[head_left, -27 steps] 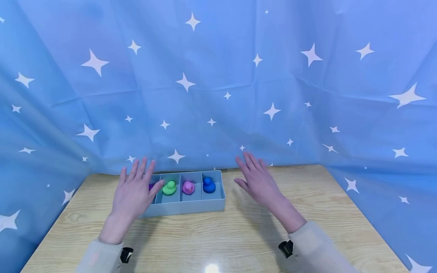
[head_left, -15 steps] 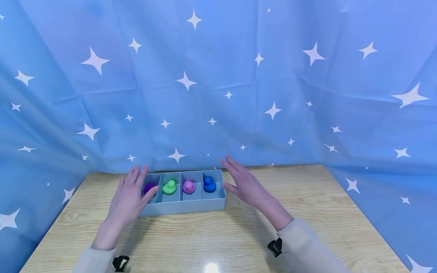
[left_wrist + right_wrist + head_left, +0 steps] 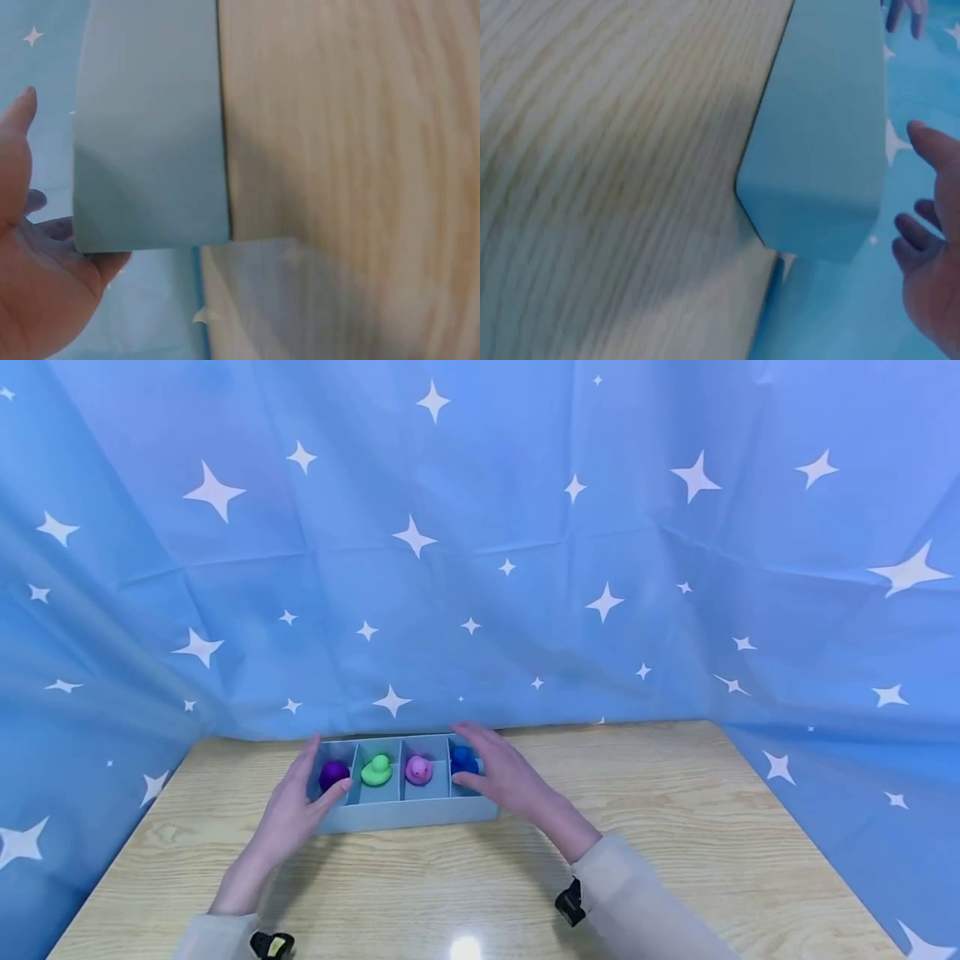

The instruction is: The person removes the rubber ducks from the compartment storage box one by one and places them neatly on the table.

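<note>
A light blue box (image 3: pixel 408 814) with side-by-side compartments lies near the table's back edge. Left to right, it holds a round purple toy (image 3: pixel 334 774), a green rubber duck (image 3: pixel 377 770), a pink rubber duck (image 3: pixel 418 769) and a blue rubber duck (image 3: pixel 462 759), partly covered by my right hand. My left hand (image 3: pixel 288 810) is at the box's left end, thumb over the near side; in the left wrist view its fingers pass behind the box's end. My right hand (image 3: pixel 513 781) reaches over the right end with fingers extended, apart from the box in the right wrist view.
The wooden table (image 3: pixel 420 885) ends against a blue curtain (image 3: pixel 510 635) printed with white stars. Pale sleeves (image 3: pixel 637 893) cover both forearms, and a small black device (image 3: pixel 571 902) sits at each wrist.
My right hand has moved left from beside the box to over its right end. My left hand has drawn down and aside to the left end, uncovering the purple toy.
</note>
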The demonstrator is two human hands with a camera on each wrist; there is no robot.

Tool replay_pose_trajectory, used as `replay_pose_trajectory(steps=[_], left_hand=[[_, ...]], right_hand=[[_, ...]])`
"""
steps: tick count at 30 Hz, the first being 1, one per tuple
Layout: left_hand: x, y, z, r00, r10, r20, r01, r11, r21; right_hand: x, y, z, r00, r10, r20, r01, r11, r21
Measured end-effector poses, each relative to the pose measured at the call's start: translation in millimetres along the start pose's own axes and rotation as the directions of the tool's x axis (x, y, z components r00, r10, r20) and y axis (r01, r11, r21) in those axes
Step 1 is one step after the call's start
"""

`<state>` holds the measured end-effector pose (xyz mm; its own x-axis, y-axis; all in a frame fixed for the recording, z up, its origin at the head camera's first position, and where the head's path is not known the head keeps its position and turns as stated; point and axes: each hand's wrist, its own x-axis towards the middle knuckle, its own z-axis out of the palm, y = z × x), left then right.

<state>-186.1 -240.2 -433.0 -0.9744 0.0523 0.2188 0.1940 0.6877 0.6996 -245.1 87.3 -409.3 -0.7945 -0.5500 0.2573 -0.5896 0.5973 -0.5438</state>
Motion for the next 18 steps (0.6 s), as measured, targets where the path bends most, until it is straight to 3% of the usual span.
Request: replay_pose_trajectory(steps=[7, 18], left_hand=[[0.6, -10.1, 5.7, 1.0, 0.01, -0.012, -0.01, 1.0, -0.004], [-0.4, -20.0, 7.3, 0.999, -0.025, 0.02, 0.025, 1.0, -0.012]], right_hand=[[5, 4, 11, 1.0, 0.022, 0.02, -0.023, 0.998, 0.052], [14, 16, 11, 0.995, 0.059, 0.079, -0.061, 0.998, 0.032]])
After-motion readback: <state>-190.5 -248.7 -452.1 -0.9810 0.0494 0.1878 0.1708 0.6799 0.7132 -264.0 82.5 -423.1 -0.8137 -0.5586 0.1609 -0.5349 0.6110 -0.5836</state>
